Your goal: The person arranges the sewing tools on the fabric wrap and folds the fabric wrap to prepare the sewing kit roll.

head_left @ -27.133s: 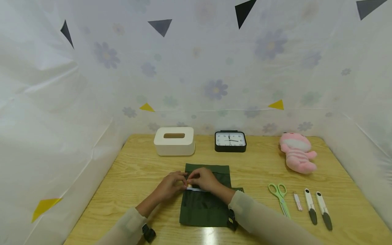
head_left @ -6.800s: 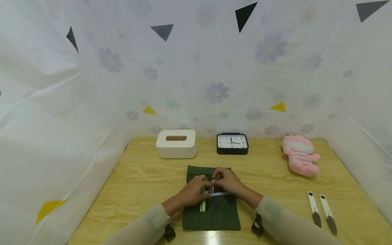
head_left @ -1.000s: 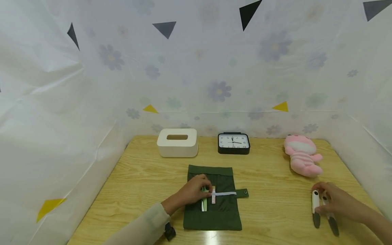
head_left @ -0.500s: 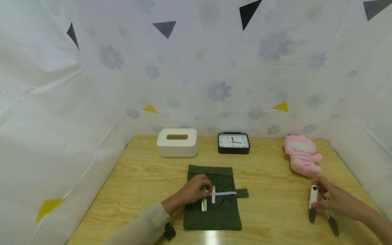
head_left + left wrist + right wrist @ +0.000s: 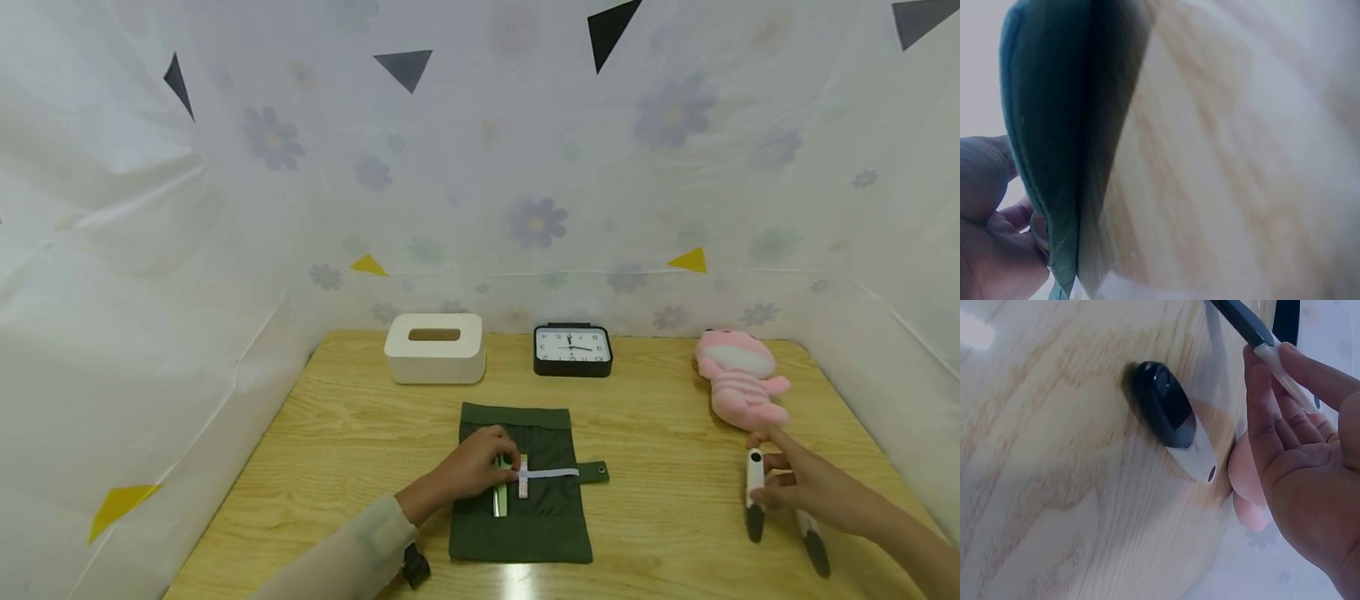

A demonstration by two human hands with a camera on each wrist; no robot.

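In the head view my left hand [image 5: 480,462] lies over the dark green fabric tool roll [image 5: 525,537], its thumb and fingertips pinching the white elastic band [image 5: 555,473] near its left part. Beneath those fingers, green scissors [image 5: 501,500] are partly hidden. A small pink-and-white stick [image 5: 523,487] sits under the band just to the right. My right hand [image 5: 813,483] grips a slim white tool with a dark grey end [image 5: 754,496] between thumb and fingers. A second tool of the same look [image 5: 1175,422] lies on the table below that hand in the right wrist view.
A cream tissue box [image 5: 435,367] and a black-framed clock [image 5: 573,350] stand at the back of the wooden table [image 5: 360,417]. The pink plush toy [image 5: 738,387] lies just beyond my right hand. From the roll's right side a snap tab [image 5: 594,472] sticks out.
Over the last second my right hand has taken hold of the nearer white-and-grey tool and drawn it left, away from its twin. Earlier, scissors and pink-and-white stick went from table to roll.
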